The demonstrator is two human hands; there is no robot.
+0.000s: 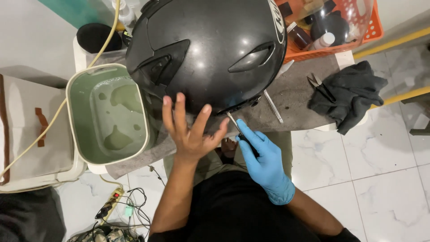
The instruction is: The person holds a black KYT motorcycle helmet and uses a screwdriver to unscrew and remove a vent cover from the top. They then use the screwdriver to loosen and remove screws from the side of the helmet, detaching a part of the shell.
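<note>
Green basin (76, 96), shallow water puddles (117, 139)

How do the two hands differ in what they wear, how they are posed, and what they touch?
The right hand wears a blue glove; the left hand is bare. The right hand is closed around a thin screwdriver aimed at the lower edge of the black helmet; the left hand holds nothing, fingers spread open, against that edge. Both are at the helmet's near rim.
</note>
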